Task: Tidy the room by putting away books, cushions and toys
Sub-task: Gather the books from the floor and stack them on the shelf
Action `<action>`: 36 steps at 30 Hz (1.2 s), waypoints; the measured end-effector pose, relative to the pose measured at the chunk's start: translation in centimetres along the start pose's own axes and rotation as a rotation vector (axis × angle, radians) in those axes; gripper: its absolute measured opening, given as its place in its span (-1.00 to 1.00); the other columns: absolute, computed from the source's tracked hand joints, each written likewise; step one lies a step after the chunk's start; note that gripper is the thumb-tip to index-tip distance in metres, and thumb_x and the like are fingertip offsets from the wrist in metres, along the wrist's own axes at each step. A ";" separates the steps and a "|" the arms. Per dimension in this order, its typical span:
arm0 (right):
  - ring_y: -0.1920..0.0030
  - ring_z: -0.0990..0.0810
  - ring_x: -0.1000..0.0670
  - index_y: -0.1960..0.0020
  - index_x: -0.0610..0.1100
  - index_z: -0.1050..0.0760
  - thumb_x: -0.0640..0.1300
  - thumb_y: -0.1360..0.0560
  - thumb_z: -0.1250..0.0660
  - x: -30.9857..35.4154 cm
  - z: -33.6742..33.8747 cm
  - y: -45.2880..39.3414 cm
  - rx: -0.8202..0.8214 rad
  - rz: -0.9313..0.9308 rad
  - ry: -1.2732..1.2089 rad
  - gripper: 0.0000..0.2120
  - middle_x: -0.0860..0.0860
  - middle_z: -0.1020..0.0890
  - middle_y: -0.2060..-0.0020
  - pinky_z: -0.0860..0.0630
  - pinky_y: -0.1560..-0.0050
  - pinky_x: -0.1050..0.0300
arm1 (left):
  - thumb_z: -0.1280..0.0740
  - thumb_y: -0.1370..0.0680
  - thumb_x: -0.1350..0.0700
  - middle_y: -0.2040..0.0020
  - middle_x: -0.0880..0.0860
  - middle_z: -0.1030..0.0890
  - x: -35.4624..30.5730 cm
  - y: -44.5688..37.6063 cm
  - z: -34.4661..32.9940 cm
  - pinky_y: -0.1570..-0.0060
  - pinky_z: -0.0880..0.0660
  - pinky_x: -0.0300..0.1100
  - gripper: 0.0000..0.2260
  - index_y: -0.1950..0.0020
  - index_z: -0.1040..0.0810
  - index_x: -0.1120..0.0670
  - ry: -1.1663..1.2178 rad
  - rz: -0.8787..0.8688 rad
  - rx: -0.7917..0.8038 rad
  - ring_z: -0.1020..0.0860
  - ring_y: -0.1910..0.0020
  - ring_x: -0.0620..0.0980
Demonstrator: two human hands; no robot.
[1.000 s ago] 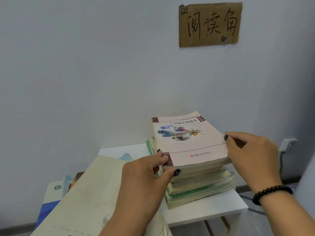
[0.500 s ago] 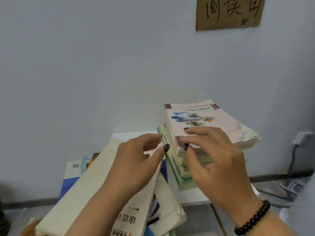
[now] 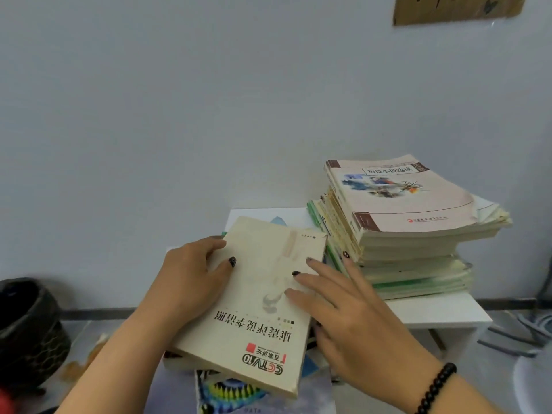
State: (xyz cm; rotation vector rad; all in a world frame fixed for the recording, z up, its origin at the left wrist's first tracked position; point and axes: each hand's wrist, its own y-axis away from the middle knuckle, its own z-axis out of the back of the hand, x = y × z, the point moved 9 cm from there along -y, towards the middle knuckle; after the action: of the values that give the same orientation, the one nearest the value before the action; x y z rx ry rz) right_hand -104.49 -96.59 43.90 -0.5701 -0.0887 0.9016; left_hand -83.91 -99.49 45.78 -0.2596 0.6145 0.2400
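Note:
A cream paperback (image 3: 257, 309) with Chinese print lies on top of a loose pile of books at the lower middle. My left hand (image 3: 191, 276) grips its left edge, thumb on the cover and fingers curled round the side. My right hand (image 3: 343, 312) rests on the right part of the cover with straight, spread fingers. To the right stands a tall stack of books (image 3: 412, 264) with a pink-covered book (image 3: 403, 201) on top, untouched by either hand.
The stack sits on a small white table (image 3: 433, 312) against the wall. Under the cream paperback lie a colourful cover (image 3: 227, 392) and a pale blue one (image 3: 301, 401). A dark woven pot (image 3: 27, 324) stands at the left. Cables (image 3: 522, 333) lie on the floor at the right.
My right hand has left the tall stack and come down onto the cream paperback. My left hand has shifted to that book's left edge. The view has dropped toward the left pile.

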 end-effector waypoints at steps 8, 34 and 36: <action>-0.28 -0.55 -0.04 -0.25 -0.08 -0.54 -0.13 -0.32 -0.56 -0.8 0.6 -0.2 -0.042 0.072 -0.153 -0.49 0.02 -0.60 -0.23 -0.58 -0.14 -0.06 | -0.40 -0.52 0.11 0.17 -0.30 -0.57 1.4 0.4 1.5 0.22 -0.30 -0.54 -0.78 0.17 -0.52 -0.24 0.202 0.056 -0.036 -0.50 0.16 -0.38; -0.09 -0.65 -0.03 -0.01 -0.10 -0.64 0.14 -0.36 -0.35 -4.0 2.7 -5.0 -0.622 -0.789 -1.634 -0.63 -0.03 -0.70 -0.01 -0.54 -0.15 -0.26 | -0.28 -0.57 0.25 0.40 -0.03 -0.62 3.3 0.7 4.7 0.37 -0.42 -0.29 -0.80 0.24 -0.57 0.18 0.711 0.183 -0.095 -0.53 0.39 -0.03; -0.12 -0.64 -0.05 -0.04 -0.13 -0.63 0.09 -0.42 -0.32 -3.9 2.2 -5.2 -0.595 -0.810 -1.695 -0.65 -0.06 -0.69 -0.04 -0.55 -0.14 -0.26 | -0.22 -0.60 0.22 0.35 0.05 -0.54 3.2 0.6 4.3 0.48 -0.36 -0.36 -0.79 0.21 -0.48 0.22 0.711 0.215 -0.065 -0.43 0.39 -0.02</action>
State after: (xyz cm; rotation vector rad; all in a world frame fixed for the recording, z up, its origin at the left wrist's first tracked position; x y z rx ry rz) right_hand -103.89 -101.09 49.02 -0.1059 -2.0136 0.3031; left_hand -79.30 -97.09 47.18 -0.3436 1.3434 0.3789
